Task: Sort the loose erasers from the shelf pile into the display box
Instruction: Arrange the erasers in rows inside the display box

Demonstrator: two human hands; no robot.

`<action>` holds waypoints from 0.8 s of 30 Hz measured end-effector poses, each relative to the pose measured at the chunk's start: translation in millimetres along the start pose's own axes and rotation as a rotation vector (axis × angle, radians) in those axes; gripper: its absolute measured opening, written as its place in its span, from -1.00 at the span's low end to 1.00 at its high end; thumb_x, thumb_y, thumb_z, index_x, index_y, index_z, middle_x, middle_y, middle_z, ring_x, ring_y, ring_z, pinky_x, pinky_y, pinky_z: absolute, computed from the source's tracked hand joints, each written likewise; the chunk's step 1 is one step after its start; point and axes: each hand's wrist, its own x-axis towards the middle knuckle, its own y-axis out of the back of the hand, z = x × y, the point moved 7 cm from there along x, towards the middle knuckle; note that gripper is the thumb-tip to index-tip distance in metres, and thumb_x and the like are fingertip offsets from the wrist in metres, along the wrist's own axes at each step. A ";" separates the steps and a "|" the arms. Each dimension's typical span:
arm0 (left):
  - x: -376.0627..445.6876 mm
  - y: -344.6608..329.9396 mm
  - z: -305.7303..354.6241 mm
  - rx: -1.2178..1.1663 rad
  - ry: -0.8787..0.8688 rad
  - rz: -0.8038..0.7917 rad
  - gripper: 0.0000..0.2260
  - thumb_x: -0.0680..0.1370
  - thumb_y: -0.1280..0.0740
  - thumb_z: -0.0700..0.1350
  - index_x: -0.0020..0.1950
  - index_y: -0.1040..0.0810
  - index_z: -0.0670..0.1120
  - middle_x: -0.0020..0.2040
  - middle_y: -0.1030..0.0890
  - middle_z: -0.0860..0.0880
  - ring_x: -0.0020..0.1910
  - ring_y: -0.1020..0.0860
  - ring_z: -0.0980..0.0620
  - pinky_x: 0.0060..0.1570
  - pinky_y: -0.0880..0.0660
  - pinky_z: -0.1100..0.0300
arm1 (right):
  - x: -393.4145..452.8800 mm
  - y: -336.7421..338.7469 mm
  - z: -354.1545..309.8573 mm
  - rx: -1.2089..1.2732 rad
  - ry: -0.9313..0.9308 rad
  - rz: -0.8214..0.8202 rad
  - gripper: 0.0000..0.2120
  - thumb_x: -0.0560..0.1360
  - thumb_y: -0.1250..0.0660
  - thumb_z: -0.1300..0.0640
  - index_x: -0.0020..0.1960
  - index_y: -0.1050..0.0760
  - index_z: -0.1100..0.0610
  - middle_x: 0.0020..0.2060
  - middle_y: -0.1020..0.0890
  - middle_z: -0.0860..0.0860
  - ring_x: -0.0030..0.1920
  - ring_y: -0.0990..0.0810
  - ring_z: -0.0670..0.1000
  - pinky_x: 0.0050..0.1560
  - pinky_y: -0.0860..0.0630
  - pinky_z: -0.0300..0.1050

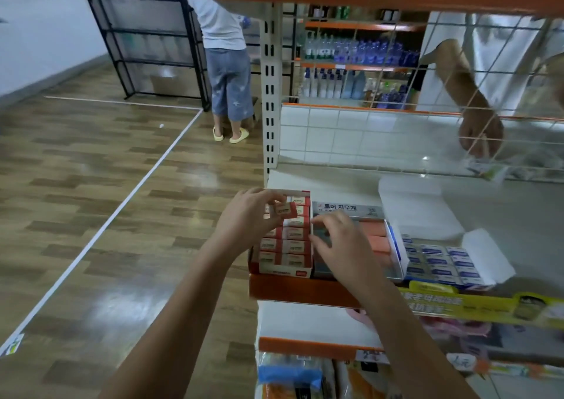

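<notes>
left hand point(247, 212) pinching eraser point(286, 210), above red display box point(285, 269)

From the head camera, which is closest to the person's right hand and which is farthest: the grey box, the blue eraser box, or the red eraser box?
From the right hand:
1. Grey box: right under the fingers, in the middle of the row.
2. Red eraser box: just to its left, where the left hand holds a red eraser.
3. Blue eraser box: farthest, at the right end of the row.

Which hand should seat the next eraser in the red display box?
Left. The left hand already pinches an eraser right over the red display box; the right hand rests over the grey box beside it.
</notes>
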 end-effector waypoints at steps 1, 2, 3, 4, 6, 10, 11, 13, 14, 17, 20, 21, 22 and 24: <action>7.8 -4.8 4.5 0.037 -0.013 -0.010 -0.70 0.47 -0.39 -0.02 0.18 -0.50 0.04 0.12 -0.55 0.09 0.12 -0.45 0.07 0.00 -0.38 0.23 | -2.0 -2.4 4.8 -0.011 -0.023 -0.014 -0.71 0.53 -0.27 0.00 0.22 -0.44 0.04 0.13 -0.48 -0.07 0.10 -0.43 -0.15 0.06 -0.32 -0.35; 15.1 -8.9 7.5 0.070 -0.021 -0.013 -0.73 0.48 -0.38 -0.01 0.16 -0.49 0.04 0.12 -0.56 0.08 0.14 -0.45 0.06 0.00 -0.38 0.22 | -4.2 -5.2 8.0 -0.008 -0.042 -0.025 -0.72 0.53 -0.26 -0.02 0.21 -0.44 0.03 0.11 -0.48 -0.08 0.08 -0.43 -0.15 0.05 -0.33 -0.34; 21.8 -12.2 9.3 0.095 -0.025 -0.007 -0.76 0.49 -0.37 -0.02 0.14 -0.49 0.03 0.10 -0.57 0.08 0.13 -0.45 0.05 -0.03 -0.37 0.23 | -6.0 -7.6 10.0 0.000 -0.055 -0.029 -0.73 0.54 -0.26 -0.03 0.20 -0.44 0.03 0.09 -0.49 -0.08 0.05 -0.43 -0.16 0.05 -0.35 -0.34; 27.8 -15.2 10.2 0.114 -0.026 0.003 -0.78 0.50 -0.36 -0.03 0.13 -0.49 0.02 0.09 -0.58 0.07 0.12 -0.45 0.05 -0.05 -0.37 0.23 | -7.1 -9.2 11.3 0.006 -0.061 -0.027 -0.74 0.54 -0.25 -0.04 0.18 -0.44 0.02 0.07 -0.50 -0.09 0.03 -0.42 -0.18 0.03 -0.36 -0.34; 36.7 -21.6 9.8 0.143 -0.021 0.002 -0.78 0.51 -0.34 -0.04 0.14 -0.49 0.01 0.09 -0.58 0.04 0.14 -0.43 0.03 -0.02 -0.38 0.21 | -7.8 -10.9 11.9 0.020 -0.065 -0.018 -0.76 0.54 -0.26 -0.03 0.17 -0.46 0.02 0.04 -0.51 -0.10 0.00 -0.42 -0.19 0.02 -0.38 -0.35; 47.0 -27.8 6.8 0.175 0.001 0.017 -0.78 0.51 -0.34 -0.06 0.15 -0.54 0.02 0.17 -0.51 -0.02 0.20 -0.36 -0.03 0.02 -0.37 0.15 | -5.7 -10.6 11.9 0.048 -0.070 -0.016 -0.77 0.53 -0.27 -0.02 0.14 -0.48 0.03 0.01 -0.52 -0.10 -0.04 -0.42 -0.20 0.01 -0.39 -0.36; 48.4 -28.3 6.5 0.172 0.001 0.021 -0.79 0.51 -0.34 -0.07 0.14 -0.54 0.02 0.17 -0.51 -0.02 0.20 -0.35 -0.03 0.01 -0.37 0.15 | -4.9 -10.2 12.0 0.048 -0.071 -0.015 -0.78 0.53 -0.27 -0.02 0.13 -0.48 0.03 0.00 -0.52 -0.10 -0.05 -0.41 -0.20 0.01 -0.39 -0.35; 49.6 -30.0 6.7 0.169 -0.006 0.014 -0.79 0.50 -0.34 -0.07 0.14 -0.55 0.03 0.16 -0.51 -0.02 0.19 -0.36 -0.02 -0.01 -0.38 0.14 | -4.1 -9.6 11.3 0.056 -0.073 -0.013 -0.79 0.53 -0.27 -0.02 0.12 -0.48 0.04 0.00 -0.51 -0.10 -0.04 -0.42 -0.19 0.01 -0.41 -0.34; 49.7 -30.7 7.3 0.170 -0.010 0.004 -0.78 0.50 -0.34 -0.07 0.15 -0.54 0.02 0.17 -0.51 -0.02 0.19 -0.37 -0.02 0.00 -0.39 0.14 | -4.3 -9.4 10.5 0.060 -0.072 -0.011 -0.79 0.53 -0.27 -0.01 0.12 -0.48 0.04 0.00 -0.51 -0.09 -0.04 -0.43 -0.19 0.02 -0.42 -0.33; 49.3 -33.1 10.4 0.191 -0.009 -0.075 -0.71 0.51 -0.33 -0.01 0.23 -0.50 0.00 0.21 -0.48 -0.03 0.23 -0.36 -0.04 0.10 -0.39 0.09 | -6.3 -8.2 7.3 0.045 -0.059 -0.012 -0.78 0.55 -0.24 -0.02 0.12 -0.47 0.05 0.00 -0.52 -0.07 -0.02 -0.46 -0.15 0.02 -0.46 -0.28; 47.6 -32.2 17.4 0.256 -0.024 -0.129 -0.63 0.53 -0.28 0.07 0.30 -0.46 0.00 0.27 -0.45 -0.05 0.29 -0.32 -0.07 0.20 -0.36 0.05 | -4.6 -1.7 5.8 0.000 -0.025 -0.015 -0.76 0.57 -0.19 -0.05 0.13 -0.47 0.05 0.01 -0.52 -0.06 0.01 -0.48 -0.11 0.02 -0.45 -0.26; 47.2 -30.9 21.8 0.266 -0.034 -0.126 -0.63 0.54 -0.26 0.09 0.32 -0.45 0.00 0.29 -0.44 -0.05 0.31 -0.31 -0.08 0.23 -0.36 0.03 | -2.6 3.4 6.7 -0.019 -0.013 -0.005 -0.75 0.57 -0.19 -0.05 0.14 -0.47 0.05 0.03 -0.52 -0.06 0.03 -0.47 -0.11 0.03 -0.43 -0.26; 46.8 -29.5 27.9 0.267 -0.048 -0.116 -0.63 0.55 -0.25 0.09 0.32 -0.44 0.00 0.29 -0.45 -0.06 0.32 -0.31 -0.09 0.24 -0.36 0.02 | -0.2 9.9 8.1 -0.044 0.000 0.009 -0.74 0.57 -0.18 -0.05 0.16 -0.46 0.06 0.05 -0.51 -0.06 0.06 -0.45 -0.10 0.03 -0.40 -0.26; 47.2 -27.9 46.1 0.253 -0.089 -0.095 -0.64 0.56 -0.24 0.09 0.31 -0.46 0.00 0.28 -0.47 -0.06 0.31 -0.33 -0.09 0.23 -0.37 0.03 | 3.7 27.1 14.8 -0.106 0.012 0.036 -0.71 0.57 -0.18 -0.03 0.22 -0.44 0.07 0.09 -0.51 -0.03 0.10 -0.43 -0.07 0.05 -0.36 -0.23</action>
